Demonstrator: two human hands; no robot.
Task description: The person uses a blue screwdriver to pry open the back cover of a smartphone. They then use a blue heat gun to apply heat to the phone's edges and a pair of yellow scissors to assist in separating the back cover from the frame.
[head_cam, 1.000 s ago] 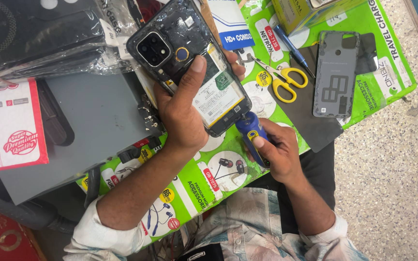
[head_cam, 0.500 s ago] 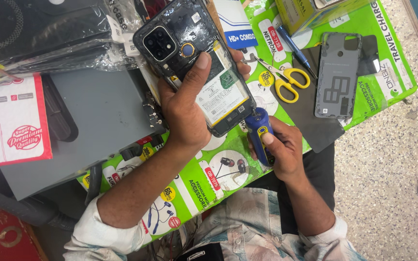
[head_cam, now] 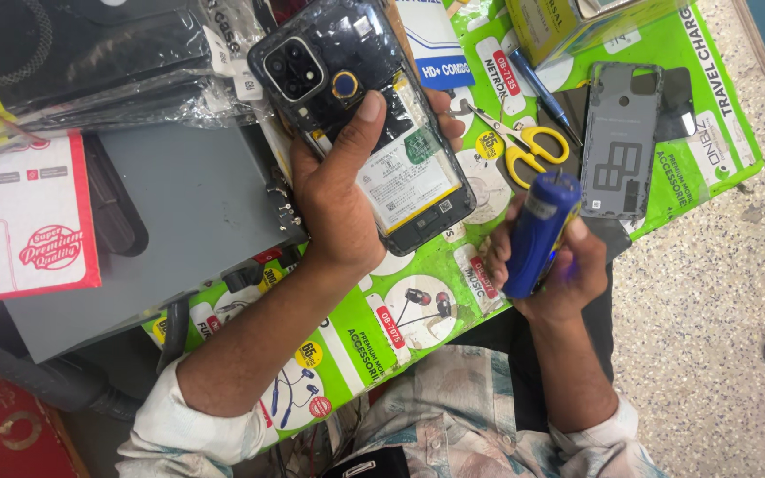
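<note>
Raised since a moment ago, the blue screwdriver [head_cam: 537, 232] now stands clear of the opened phone [head_cam: 374, 124]. At centre, the left hand [head_cam: 343, 199] wraps that phone, thumb across its battery. To the right, the right hand [head_cam: 560, 265] is closed around the screwdriver's handle, near the yellow scissors [head_cam: 524, 146] and grey back cover [head_cam: 620, 142].

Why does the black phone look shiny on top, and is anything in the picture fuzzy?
In the head view, bright patches of glare sit on the glossy plastic over the opened phone held in the left hand; the plastic bags at top left gleam too. The right hand and its blue tool look slightly soft, and the yellow scissors are sharp. Light is even, shadows faint.
</note>
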